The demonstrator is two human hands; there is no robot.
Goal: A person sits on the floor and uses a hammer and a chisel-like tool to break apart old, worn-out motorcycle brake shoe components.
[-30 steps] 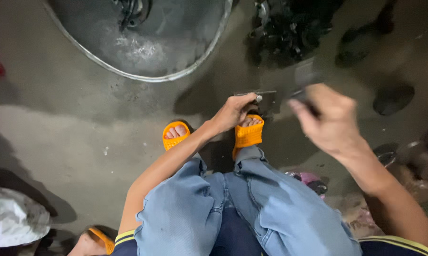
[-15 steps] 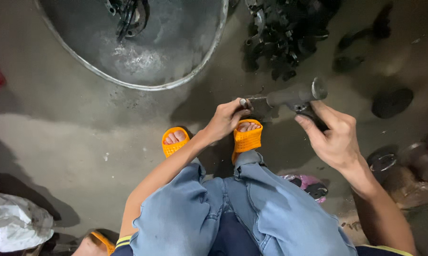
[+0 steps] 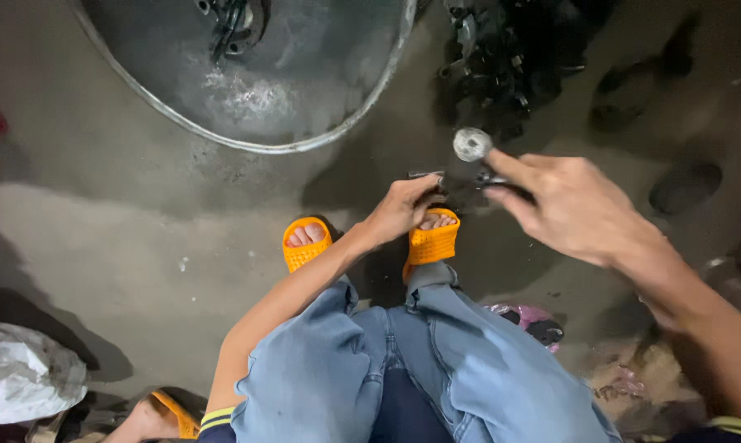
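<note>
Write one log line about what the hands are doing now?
left hand: steadies dark metal part | right hand: grips round-headed tool | nearby: metal basin

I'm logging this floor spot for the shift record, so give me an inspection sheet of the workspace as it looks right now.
Surface: stained, dusty concrete floor.
Job's things: hammer raised in the right hand, blurred; small dark metal piece under the left hand, by the orange sandals.
Clutter: heap of dark metal parts; white bag; pink scrap.
Fingers: right wrapped round the hammer handle; left pinching the metal piece.
Cables: nothing seen for certain.
Surroundings: large round metal pan holding a few dark parts.
</note>
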